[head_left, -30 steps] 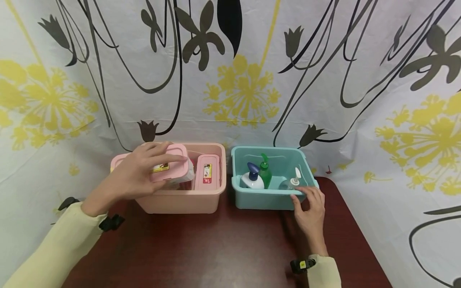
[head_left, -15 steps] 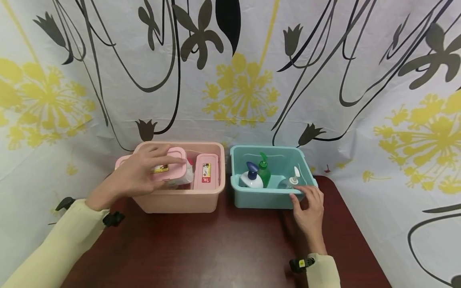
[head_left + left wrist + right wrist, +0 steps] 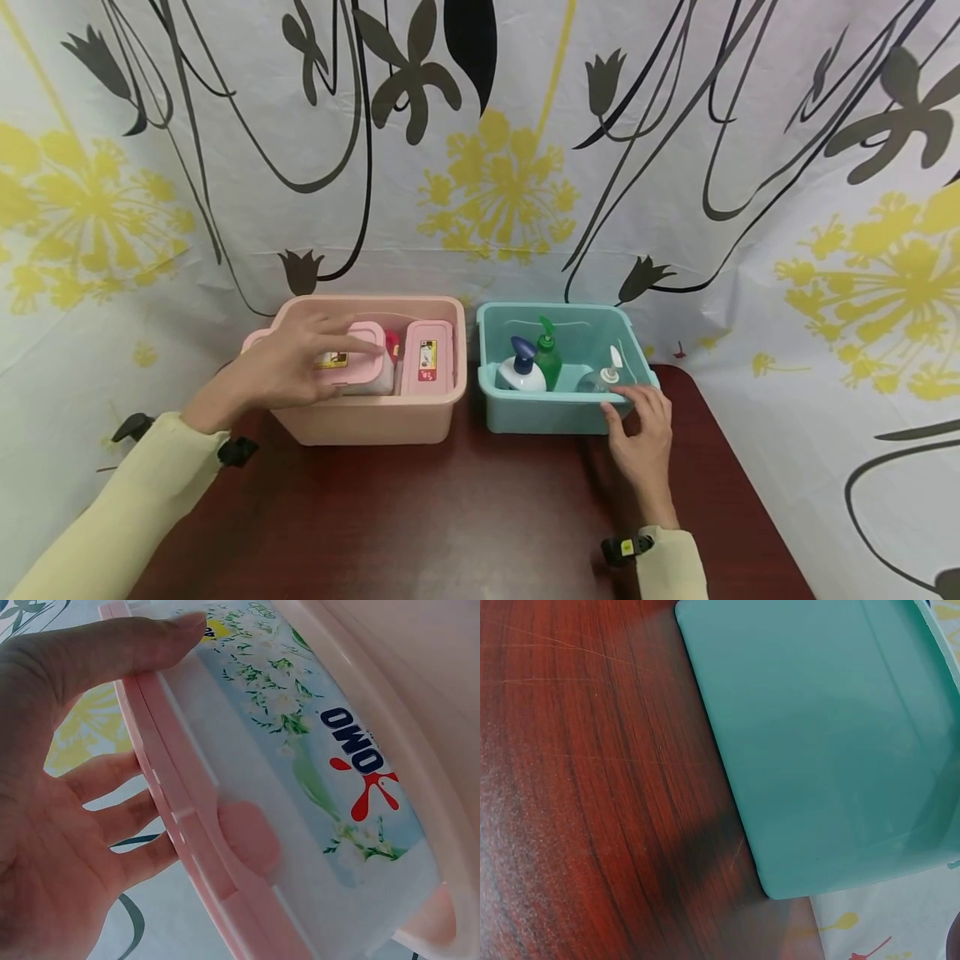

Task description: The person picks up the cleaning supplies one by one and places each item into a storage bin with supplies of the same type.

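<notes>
My left hand grips a pink-lidded plastic box inside the pink basket. Seen from the left wrist, the thumb lies over the lid edge onto the clear side of this OMO-labelled box, and the other fingers reach across the lid. To its right, another pink-lidded box stands in the same basket. My right hand pinches the front rim of the teal basket near its right corner, thumb outside and fingers over the edge. In the right wrist view, only a dark sliver shows of this hand.
Inside the teal basket are a white pump bottle with a blue head, a green pump bottle and a clear pump bottle. Both baskets stand on a dark red wooden table against a patterned cloth.
My left hand has lowered the box further into the pink basket, and it now sits less tilted. My right hand keeps its hold on the teal rim.
</notes>
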`<state>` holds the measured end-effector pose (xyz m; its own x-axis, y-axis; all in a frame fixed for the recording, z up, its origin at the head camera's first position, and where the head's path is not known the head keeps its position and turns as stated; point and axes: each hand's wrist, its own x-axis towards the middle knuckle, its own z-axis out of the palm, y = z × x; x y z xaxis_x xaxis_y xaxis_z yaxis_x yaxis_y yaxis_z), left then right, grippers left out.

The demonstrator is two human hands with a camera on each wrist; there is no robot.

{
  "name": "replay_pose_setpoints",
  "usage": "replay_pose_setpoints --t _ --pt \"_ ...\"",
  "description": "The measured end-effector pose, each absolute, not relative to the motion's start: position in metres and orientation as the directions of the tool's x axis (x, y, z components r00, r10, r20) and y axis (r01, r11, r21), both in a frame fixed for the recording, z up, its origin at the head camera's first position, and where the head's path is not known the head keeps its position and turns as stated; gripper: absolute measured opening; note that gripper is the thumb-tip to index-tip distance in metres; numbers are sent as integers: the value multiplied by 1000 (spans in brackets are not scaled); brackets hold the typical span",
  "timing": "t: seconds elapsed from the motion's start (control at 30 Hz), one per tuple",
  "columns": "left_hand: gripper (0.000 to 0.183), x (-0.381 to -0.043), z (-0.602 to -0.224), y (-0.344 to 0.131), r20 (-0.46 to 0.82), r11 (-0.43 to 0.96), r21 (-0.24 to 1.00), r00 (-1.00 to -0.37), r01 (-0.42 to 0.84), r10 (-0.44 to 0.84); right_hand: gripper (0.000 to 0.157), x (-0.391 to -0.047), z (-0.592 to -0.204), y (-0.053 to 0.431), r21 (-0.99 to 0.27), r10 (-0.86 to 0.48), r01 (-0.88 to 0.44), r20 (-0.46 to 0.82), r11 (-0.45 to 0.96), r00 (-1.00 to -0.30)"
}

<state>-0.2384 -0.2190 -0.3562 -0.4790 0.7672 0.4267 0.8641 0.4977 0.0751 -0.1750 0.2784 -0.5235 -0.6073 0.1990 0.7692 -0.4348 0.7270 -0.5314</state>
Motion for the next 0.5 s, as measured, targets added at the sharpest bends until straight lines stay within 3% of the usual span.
replay_pose_setpoints --t 0.1,0.37,0.5 --pt "60 -238 -357 -219 408 515 95 -505 852 761 30 -175 -524 278 -533 201 -430 766 729 -610" --pt "60 -241 -362 -219 394 501 83 -491 861 777 29 -173 -523 277 -536 206 -422 763 731 -613" --pt "60 -242 -364 -218 336 529 109 -532 841 777 30 -173 -522 277 -536 206 -421 763 732 -613"
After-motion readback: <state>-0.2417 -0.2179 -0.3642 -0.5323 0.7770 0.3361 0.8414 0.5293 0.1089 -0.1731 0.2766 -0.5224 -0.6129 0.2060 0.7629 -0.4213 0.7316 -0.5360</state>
